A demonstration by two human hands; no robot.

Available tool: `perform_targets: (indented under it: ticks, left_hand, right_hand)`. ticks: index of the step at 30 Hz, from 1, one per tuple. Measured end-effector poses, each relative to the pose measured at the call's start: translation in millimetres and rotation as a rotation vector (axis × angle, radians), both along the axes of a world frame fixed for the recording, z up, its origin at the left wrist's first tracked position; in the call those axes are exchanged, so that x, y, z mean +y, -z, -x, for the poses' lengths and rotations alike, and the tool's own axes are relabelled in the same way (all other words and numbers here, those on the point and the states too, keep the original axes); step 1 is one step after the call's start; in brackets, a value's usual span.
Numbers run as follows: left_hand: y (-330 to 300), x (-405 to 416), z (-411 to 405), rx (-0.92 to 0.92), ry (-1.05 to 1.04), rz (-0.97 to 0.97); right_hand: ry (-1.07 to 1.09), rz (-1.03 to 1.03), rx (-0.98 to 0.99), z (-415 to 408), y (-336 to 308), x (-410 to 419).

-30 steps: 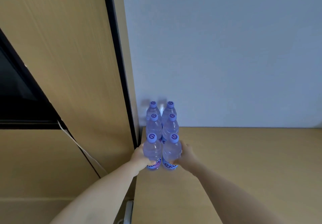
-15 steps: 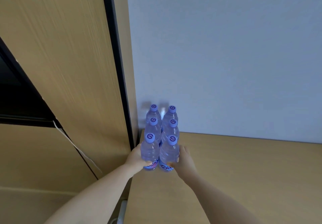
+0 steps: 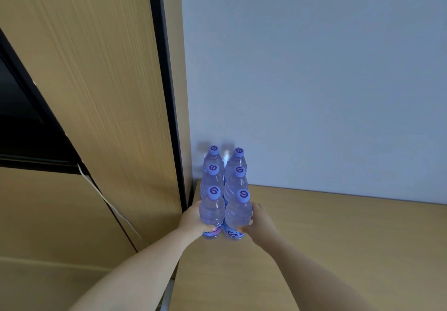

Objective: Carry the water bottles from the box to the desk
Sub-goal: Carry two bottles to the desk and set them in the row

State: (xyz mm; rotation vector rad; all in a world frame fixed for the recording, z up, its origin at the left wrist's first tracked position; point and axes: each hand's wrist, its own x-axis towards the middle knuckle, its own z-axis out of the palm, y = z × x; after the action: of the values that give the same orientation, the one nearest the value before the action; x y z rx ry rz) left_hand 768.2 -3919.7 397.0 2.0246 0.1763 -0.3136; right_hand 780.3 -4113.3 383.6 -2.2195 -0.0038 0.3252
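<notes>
Several clear water bottles with purple caps stand in two rows on the wooden desk [image 3: 338,238], in its far left corner against the wall. My left hand [image 3: 193,220] grips the nearest left bottle [image 3: 211,210] round its body. My right hand [image 3: 260,221] grips the nearest right bottle [image 3: 238,215] the same way. Both front bottles stand upright, touching each other and the pair behind [image 3: 226,180]. The rearmost pair [image 3: 226,157] stands against the wall. The box is out of view.
A tall wooden cabinet panel [image 3: 101,93] with a black edge rises right beside the bottles on the left. A white cable [image 3: 106,202] runs down it. The pale wall [image 3: 314,81] closes the desk's far side. The desk top stretches to the right.
The view has swung slightly, so the bottles sit a little lower and leftward in the picture. Both hands keep their grip on the front two bottles, which stay in place.
</notes>
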Motion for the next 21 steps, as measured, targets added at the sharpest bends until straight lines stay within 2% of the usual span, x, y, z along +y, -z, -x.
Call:
perform_targets:
  ticks: [5,14,18,21]
  left_hand:
    - [1.5,-2.5,-4.5,0.022,-0.076,-0.022]
    - [3.7,-1.0,-1.4,-0.007,-0.027,0.022]
    - [8.6,10.8,11.0,0.063,-0.031,0.018]
    - [15.3,37.3,23.5,0.132,-0.021,-0.115]
  right_hand:
    - [0.027,-0.045,0.010,-1.3,-1.3,5.3]
    - [0.091,-0.103,0.079,6.5,4.1,15.7]
    - [0.214,-0.010,0.253,18.2,20.2,30.4]
    - [0.142,0.139,0.551,28.2,15.4,53.2]
